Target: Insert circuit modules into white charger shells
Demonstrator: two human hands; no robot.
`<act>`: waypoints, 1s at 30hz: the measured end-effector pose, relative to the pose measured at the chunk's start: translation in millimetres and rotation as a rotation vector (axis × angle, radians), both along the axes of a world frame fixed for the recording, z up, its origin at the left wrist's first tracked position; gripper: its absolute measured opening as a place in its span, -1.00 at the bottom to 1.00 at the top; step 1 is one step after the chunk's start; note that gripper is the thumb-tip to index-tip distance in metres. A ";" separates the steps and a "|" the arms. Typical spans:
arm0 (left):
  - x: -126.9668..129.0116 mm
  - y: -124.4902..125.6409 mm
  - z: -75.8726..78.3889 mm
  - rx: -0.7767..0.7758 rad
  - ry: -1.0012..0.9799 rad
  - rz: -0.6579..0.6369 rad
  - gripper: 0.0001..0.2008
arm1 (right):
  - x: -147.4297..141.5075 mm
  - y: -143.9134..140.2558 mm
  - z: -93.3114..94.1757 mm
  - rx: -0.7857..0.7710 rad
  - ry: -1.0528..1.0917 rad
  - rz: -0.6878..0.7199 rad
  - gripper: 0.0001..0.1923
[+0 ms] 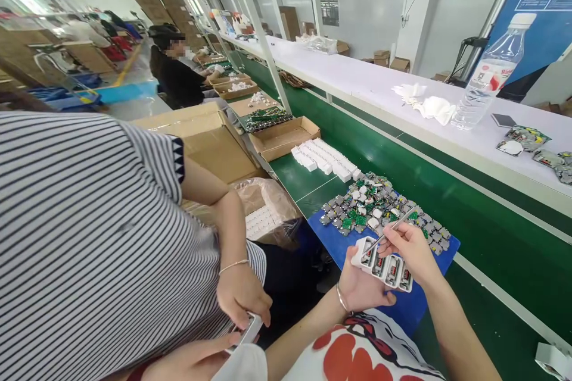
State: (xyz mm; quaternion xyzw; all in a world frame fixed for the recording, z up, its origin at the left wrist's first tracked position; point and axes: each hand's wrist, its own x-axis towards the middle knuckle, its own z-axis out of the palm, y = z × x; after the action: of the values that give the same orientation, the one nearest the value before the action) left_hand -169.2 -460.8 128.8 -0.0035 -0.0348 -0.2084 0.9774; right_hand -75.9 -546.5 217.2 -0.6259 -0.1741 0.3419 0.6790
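My left hand (364, 287) holds several white plastic housings (388, 278) side by side in a row, with their open faces up. Inside them, small red and metal parts show. Pinched in my right hand (413, 247) is a slim metal tool, apparently tweezers (402, 219), slanting over the row. Its lower tip reaches the housing at the left end; whether it touches a part inside I cannot tell. Just beyond both hands, a pile of small circuit boards (357, 217) in grey, green and white lies on a blue mat (322, 230).
Rows of white housings (325, 158) stand behind the pile, near a cardboard tray (286, 138). On the raised white shelf (357, 74) are a water bottle (489, 80), tissues (435, 108) and more boards (527, 138). To my left a person in stripes (111, 238) holds a white piece.
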 end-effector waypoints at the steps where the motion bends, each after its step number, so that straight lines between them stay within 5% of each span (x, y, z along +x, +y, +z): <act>1: 0.4 -0.7 0.2 0.003 -0.004 -0.003 -0.43 | 0.0 -0.8 1.5 -0.009 -0.004 0.031 -0.57; 4: 1.5 -3.3 0.4 -0.006 0.002 -0.018 -0.41 | 2.7 -4.5 5.7 -0.032 -0.016 0.099 -0.58; 10: 3.7 -7.5 0.9 0.006 0.019 -0.009 -0.38 | 7.2 -14.9 8.5 -0.022 -0.075 -0.042 -0.57; 15: 6.2 -10.3 2.9 -0.027 -0.032 0.002 -0.58 | -8.4 -15.8 11.6 -0.036 -0.191 0.049 -0.63; 18: 5.5 -12.1 -0.7 -0.020 -0.009 -0.009 -0.54 | 0.9 -26.0 6.5 -0.038 -0.350 -0.050 -0.65; 20: 3.1 -12.7 -5.5 -0.016 0.014 -0.005 -0.51 | 20.8 -44.5 -8.4 -0.141 -0.475 -0.218 -0.63; 23: -1.4 -10.9 -12.9 -0.034 0.004 0.041 -0.54 | 52.5 -84.3 -52.1 -0.545 -0.515 -0.420 -0.57; 27: -1.8 -5.0 -17.1 -0.047 0.011 0.043 -0.54 | 59.7 -120.4 -125.5 -0.817 -0.335 -0.401 -0.59; 30: 2.2 -2.5 -20.1 -0.006 0.069 0.019 -0.54 | 48.5 -120.1 -157.1 -0.874 -0.235 -0.370 -0.72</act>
State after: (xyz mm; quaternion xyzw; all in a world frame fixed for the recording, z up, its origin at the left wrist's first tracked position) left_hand -167.0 -463.3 108.6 -0.0133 -0.0019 -0.1987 0.9800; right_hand -27.4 -666.6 60.1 -0.9071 0.0246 0.1836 0.3779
